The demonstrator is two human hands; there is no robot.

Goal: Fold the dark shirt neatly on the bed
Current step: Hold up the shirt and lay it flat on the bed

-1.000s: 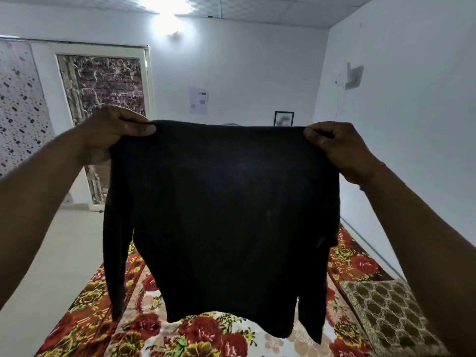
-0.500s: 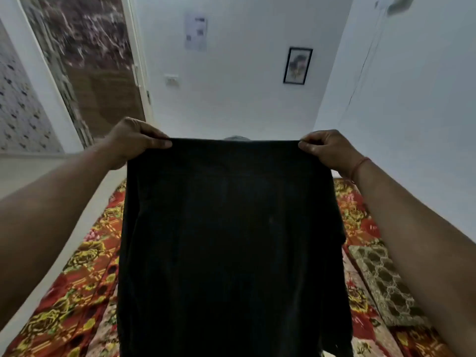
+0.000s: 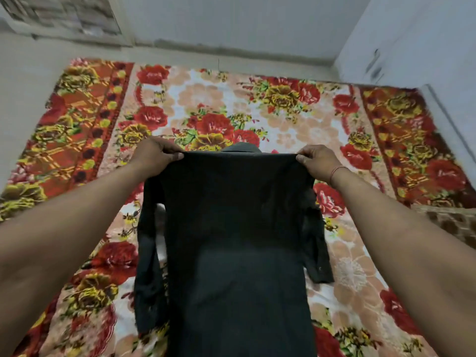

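Dark shirt over floral bed; white walls

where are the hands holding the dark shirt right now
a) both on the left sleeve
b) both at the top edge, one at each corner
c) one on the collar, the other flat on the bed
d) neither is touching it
b: the left hand and right hand each pinch a top corner of the dark shirt above the floral bed cover.
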